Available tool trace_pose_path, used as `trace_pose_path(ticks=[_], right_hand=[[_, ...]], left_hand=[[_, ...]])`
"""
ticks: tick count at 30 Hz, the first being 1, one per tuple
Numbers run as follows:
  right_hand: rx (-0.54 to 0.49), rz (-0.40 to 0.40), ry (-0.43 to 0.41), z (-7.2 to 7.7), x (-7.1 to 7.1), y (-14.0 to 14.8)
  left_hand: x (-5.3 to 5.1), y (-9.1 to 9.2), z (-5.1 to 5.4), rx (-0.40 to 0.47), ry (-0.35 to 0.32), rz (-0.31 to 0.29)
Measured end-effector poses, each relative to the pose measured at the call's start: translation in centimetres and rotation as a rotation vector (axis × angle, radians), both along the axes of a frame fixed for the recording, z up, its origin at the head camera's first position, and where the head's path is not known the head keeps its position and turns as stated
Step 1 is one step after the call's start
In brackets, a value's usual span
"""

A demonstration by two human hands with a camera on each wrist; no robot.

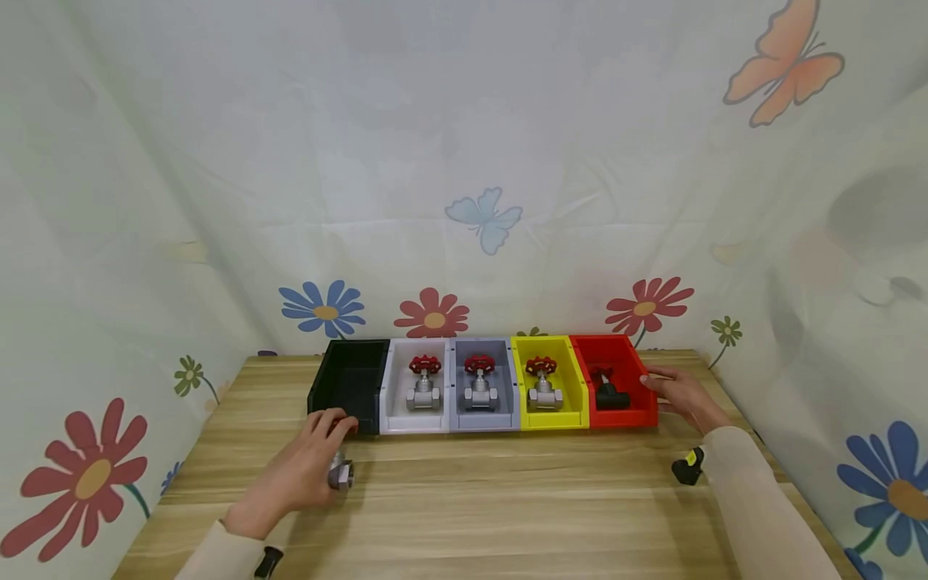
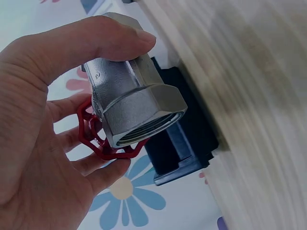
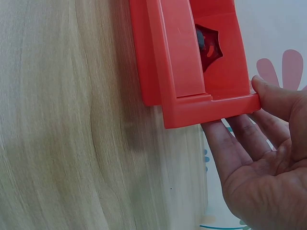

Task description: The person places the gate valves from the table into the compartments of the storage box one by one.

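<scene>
My left hand [image 1: 308,467] grips a metal gate valve [image 2: 139,105] with a red handwheel [image 2: 88,129], just in front of the black bin [image 1: 355,379]. The left wrist view shows the thumb across the silver hexagonal body and the fingers at the handwheel; the threaded opening faces the camera. On the far right, my right hand [image 1: 681,395] touches the outer side of the red bin [image 3: 180,52], its fingers fairly straight and the thumb at the rim. Inside that bin lies a valve with a black body [image 1: 611,396] and a red handwheel, partly hidden in the right wrist view.
Between the black and red bins stand a white bin [image 1: 387,403], a grey bin [image 1: 486,423] and a yellow bin [image 1: 554,420], each with a silver red-wheeled valve. All stand side by side on the wooden table [image 1: 507,507], before a flowered cloth backdrop [image 1: 362,201].
</scene>
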State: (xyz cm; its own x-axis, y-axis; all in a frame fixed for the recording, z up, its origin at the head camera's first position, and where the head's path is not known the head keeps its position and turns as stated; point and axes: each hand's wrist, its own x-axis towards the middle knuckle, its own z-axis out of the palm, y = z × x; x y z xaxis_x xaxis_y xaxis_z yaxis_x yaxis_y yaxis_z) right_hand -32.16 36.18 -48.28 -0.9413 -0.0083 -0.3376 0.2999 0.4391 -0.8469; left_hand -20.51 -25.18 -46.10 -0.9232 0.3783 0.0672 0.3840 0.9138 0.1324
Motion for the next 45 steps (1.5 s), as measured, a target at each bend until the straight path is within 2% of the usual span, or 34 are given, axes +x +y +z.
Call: trace_pose_path(ticks=[10,28,37,45], right_hand=[[0.005,0.002,0.004,0.2,0.3,-0.1],[-0.005,-0.001,0.005,0.0,0.1,-0.1],[0.005,-0.012,0.005,0.0,0.0,-0.2],[0.004,-0.014,0.009,0.0,0.0,-0.1]], left_hand=[[-0.8,0.0,1.3,0.007,0.045,-0.018],[-3.0,0.0,3.0,0.008,0.06,0.003],[-4.2,-0.3,3.4,0.003,0.026,0.026],[-5.7,-0.5,3.6,0.0,0.05,0.025]])
